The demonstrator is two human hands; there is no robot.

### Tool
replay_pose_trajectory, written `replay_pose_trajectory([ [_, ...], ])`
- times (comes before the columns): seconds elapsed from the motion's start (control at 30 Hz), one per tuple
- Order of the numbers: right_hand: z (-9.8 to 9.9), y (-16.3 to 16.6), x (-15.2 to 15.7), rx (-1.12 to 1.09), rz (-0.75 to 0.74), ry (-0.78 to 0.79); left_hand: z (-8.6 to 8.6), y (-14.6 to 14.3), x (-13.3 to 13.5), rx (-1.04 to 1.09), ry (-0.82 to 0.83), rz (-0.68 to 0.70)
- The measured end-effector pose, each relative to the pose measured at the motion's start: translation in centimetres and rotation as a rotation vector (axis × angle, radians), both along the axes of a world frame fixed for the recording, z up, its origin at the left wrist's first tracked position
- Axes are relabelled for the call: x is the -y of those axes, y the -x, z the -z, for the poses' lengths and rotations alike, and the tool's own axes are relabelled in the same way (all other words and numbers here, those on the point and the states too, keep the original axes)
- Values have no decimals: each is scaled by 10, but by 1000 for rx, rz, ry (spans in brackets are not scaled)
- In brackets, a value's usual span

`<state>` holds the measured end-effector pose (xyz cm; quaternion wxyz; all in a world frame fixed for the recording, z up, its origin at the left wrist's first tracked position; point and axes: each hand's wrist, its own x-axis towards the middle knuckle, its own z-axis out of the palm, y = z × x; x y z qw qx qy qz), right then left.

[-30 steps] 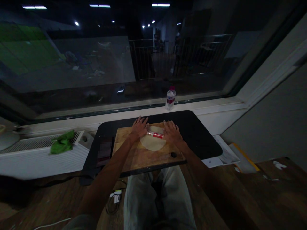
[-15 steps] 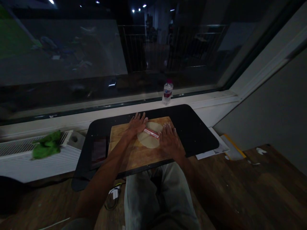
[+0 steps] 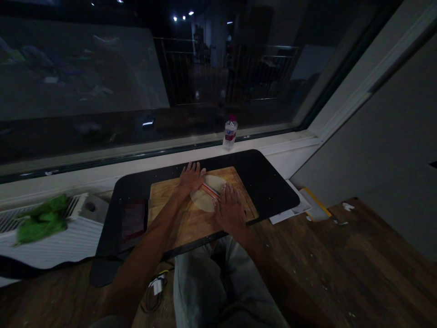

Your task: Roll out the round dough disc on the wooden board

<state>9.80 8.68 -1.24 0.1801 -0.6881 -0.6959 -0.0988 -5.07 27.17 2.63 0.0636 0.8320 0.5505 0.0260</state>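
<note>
A flat round sheet of pale dough (image 3: 215,183) lies on a wooden board (image 3: 184,223) set on a black tabletop (image 3: 273,191). Across the dough lies a slim roller with a red and white label (image 3: 210,190), tilted from upper left to lower right. My left hand (image 3: 191,177) rests flat on its far left end, fingers stretched out. My right hand (image 3: 230,209) presses flat on its near right end, fingers also stretched. Neither hand wraps round the roller.
A small water bottle (image 3: 230,132) stands on the white window sill behind the tabletop. A green cloth (image 3: 41,223) lies on the radiator at the left. A dark rectangular object (image 3: 133,221) sits left of the board. Papers (image 3: 300,207) and wooden floor are at the right.
The roller has turned more diagonal: my right hand has drawn back toward me while my left hand stays forward. The camera view has swung to the right.
</note>
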Motion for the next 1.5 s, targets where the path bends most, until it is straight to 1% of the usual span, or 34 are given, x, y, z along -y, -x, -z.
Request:
replay_pose_trajectory([
  [0.1,-5,-35,-23,31,-74,-1,-2,6,4,-27,40,11],
  [0.23,-19,-72,-68,51,-136,115,-2,14,10,-57,93,41],
  [0.3,-24,-82,-92,43,-149,167,-1,18,13,-56,105,54],
  [0.4,-28,-88,-121,-17,-101,185,1,20,17,-56,123,35],
  [0.5,-27,-92,-133,-53,-93,180,0,20,20,-63,140,-11],
  [0.57,-24,-92,-130,-31,-121,165,0,20,23,-57,133,-24],
  [0.67,-19,-90,-113,30,-135,140,2,19,31,-32,86,-43],
  [0.77,-14,-85,-90,83,-122,104,9,20,43,-14,-34,-61],
  [0.83,-10,-80,-76,97,-107,77,13,22,54,-9,-115,-52],
  [0.9,-6,-76,-63,95,-87,55,16,27,65,-6,-161,-29],
  [1.03,0,-71,-42,82,-97,17,17,36,83,9,-201,10],
  [1.17,4,-67,-26,55,-122,-18,17,41,96,8,-233,15],
  [1.33,6,-60,-15,9,-122,-23,17,45,109,18,-249,18],
  [1.5,1,-51,-5,0,-113,-13,17,50,122,32,-260,16],
])
